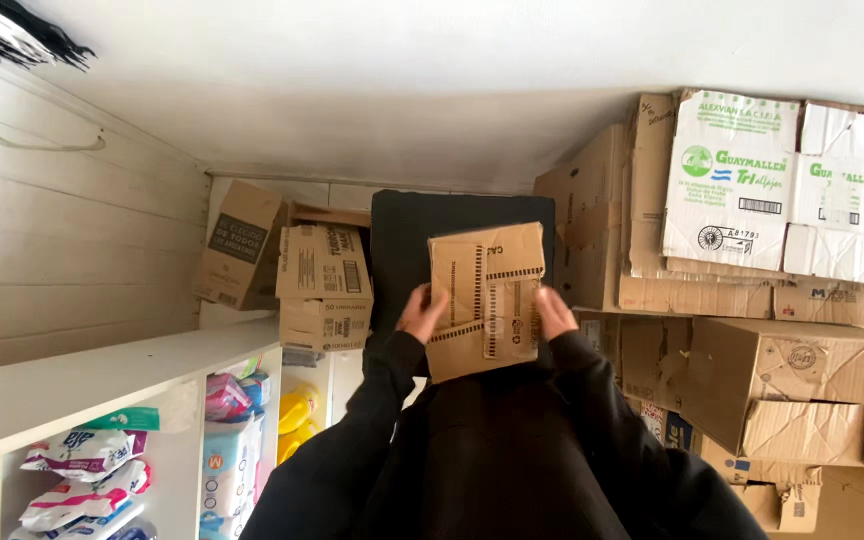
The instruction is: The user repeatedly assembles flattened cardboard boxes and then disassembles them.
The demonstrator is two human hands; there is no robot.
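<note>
While raised at arm's length, clamped from both sides: small cardboard box, brown, flaps closed and taped, contents not to be seen. Pressed against its left edge, left hand, fingers curled round the side and hidden behind the card. Same on the other edge for right hand, thumb and palm flat to the card. Judged as mid-lift, box carried high between the two hands, resting on nothing. Calls next for even squeeze from both sides and a level hold, since only side pressure keeps it up.

Below and to the left of the left hand, white shelf unit, open-fronted: soft plastic packs in white, pink and blue in the nearest bay, a tall pale blue pack in the next, something yellow beyond, too small to tell.

Directly behind the held box, dark upright panel. Just left of the left hand, further back, brown cartons stacked and shut. Right of the right hand, stacked brown cartons, dented, shut; above these, flattened white-and-green cartons, holding nothing.
</note>
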